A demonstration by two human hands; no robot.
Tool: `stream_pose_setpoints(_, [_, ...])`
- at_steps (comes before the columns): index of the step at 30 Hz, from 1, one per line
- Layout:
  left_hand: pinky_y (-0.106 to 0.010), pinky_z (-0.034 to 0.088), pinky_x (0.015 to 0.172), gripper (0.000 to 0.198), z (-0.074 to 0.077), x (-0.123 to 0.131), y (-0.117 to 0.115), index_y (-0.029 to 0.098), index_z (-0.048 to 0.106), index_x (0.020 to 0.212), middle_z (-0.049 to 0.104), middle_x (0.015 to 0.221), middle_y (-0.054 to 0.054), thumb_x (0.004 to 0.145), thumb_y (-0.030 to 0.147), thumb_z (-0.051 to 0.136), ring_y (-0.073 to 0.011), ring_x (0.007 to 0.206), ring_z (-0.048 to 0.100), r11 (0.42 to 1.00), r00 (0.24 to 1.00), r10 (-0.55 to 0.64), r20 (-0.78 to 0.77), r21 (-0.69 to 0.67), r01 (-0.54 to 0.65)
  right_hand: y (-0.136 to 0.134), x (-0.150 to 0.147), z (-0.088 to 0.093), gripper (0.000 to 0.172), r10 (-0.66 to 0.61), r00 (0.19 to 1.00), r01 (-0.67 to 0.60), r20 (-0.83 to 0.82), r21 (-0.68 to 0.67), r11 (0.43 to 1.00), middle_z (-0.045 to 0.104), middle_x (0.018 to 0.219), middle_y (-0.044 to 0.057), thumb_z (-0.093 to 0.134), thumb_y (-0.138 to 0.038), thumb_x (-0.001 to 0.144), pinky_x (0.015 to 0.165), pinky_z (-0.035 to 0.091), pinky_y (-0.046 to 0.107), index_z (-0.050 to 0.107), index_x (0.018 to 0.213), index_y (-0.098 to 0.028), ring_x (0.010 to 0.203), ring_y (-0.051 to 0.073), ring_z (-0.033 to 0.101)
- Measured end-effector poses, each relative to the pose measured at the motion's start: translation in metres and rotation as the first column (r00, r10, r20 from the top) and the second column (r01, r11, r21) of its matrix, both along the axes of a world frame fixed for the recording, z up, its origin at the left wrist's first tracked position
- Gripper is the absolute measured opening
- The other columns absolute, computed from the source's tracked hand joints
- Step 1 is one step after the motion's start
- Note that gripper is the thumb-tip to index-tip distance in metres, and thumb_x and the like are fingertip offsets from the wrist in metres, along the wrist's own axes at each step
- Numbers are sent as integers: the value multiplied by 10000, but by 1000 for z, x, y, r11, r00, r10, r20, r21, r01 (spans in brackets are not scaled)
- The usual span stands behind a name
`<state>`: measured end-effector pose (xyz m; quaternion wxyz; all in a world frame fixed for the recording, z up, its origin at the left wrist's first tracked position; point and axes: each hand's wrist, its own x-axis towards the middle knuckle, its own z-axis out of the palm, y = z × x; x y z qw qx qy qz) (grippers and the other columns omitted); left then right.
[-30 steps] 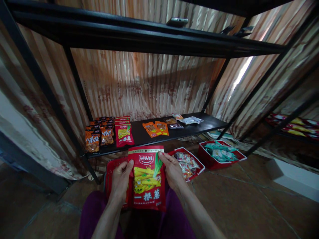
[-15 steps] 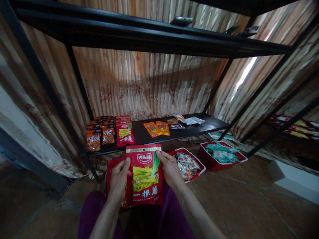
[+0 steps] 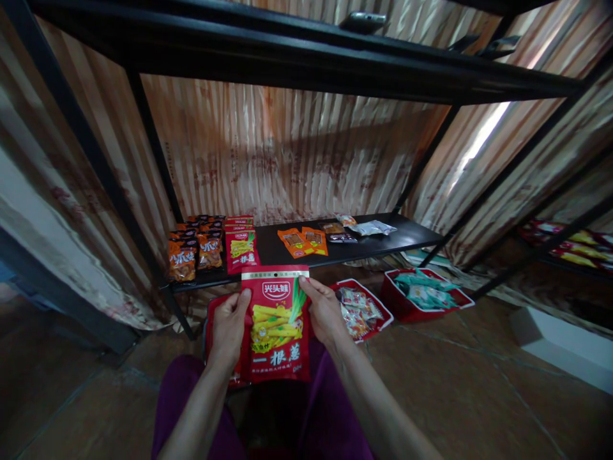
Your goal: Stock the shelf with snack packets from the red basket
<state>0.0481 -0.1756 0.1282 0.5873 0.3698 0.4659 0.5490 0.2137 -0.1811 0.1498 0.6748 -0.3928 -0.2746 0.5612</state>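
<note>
A red snack bag [image 3: 276, 326] with yellow sticks and a green onion printed on it is upright before me, its front facing me. My left hand [image 3: 230, 324] pinches its left edge, and my right hand [image 3: 324, 312] grips the upper right edge. Both are closed on the bag. Behind it, partly covered by my left hand and the bag, is a red basket [image 3: 213, 319]. On the low black shelf just beyond stands a row of matching red bags [image 3: 242, 249], with several orange-and-black snack bags [image 3: 182, 260] to their left.
Orange packets [image 3: 302, 243] and a silvery packet [image 3: 372, 227] lie on the low shelf [image 3: 407, 235]. Red baskets hold white packets [image 3: 357, 313] and teal packets [image 3: 425, 291]. A white box [image 3: 560, 348] sits on the floor at right. An upper shelf [image 3: 287, 54] crosses overhead.
The bag and both hands sit slightly higher in view, nearer the low shelf's front edge. My view has shifted a little; the grip on the bag is the same.
</note>
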Motion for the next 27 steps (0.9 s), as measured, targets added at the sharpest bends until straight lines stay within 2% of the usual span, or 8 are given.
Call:
stream_pose_setpoints(3, [-263,487,556,376,-4,-3,0,167,681,797,690,625,-15,685,526,657,-177,586,640,1000,1000,13,-25,27,-12,1,-3,-3,226,10,1000,-10,-12,-7,1000,745,717,30,802,-354,589,657,538,348,729,741,-204,730,252,698])
stream_pose_setpoints(7, [-256,471,507,389,-8,-5,-1,166,669,742,658,566,4,665,547,662,-160,509,604,999,998,40,-42,-1,-40,4,-7,-2,221,2,1000,-2,-4,-15,1000,734,665,18,816,-358,553,651,533,340,718,681,-206,704,245,692])
stream_pose_setpoints(12, [-239,461,493,387,-11,-5,-1,167,647,695,654,568,14,640,549,680,-144,501,589,994,991,114,-66,9,-113,9,-11,-3,247,8,1000,-8,-2,-35,999,723,631,7,822,-383,522,638,528,333,705,650,-207,658,233,683])
stream_pose_setpoints(16, [-246,468,508,380,-13,-5,0,170,641,702,660,583,17,641,543,682,-144,504,591,995,995,96,-35,2,-96,9,-11,-9,256,16,1000,-16,-2,-30,999,730,657,10,811,-396,548,652,530,334,703,685,-208,673,230,684])
stream_pose_setpoints(21, [-249,472,529,356,-13,0,2,169,640,737,655,574,12,663,516,676,-140,505,592,992,992,122,43,-15,-122,3,-6,-13,244,149,989,-149,-6,-33,988,747,764,8,778,-395,625,683,529,320,700,777,-221,723,213,691])
stream_pose_setpoints(27, [-246,465,513,353,-4,5,7,169,637,717,666,585,6,625,503,705,-145,512,596,985,982,169,90,-38,-166,-7,-1,-17,300,273,962,-272,17,-48,961,750,837,21,791,-354,618,757,528,347,706,868,-213,818,232,690])
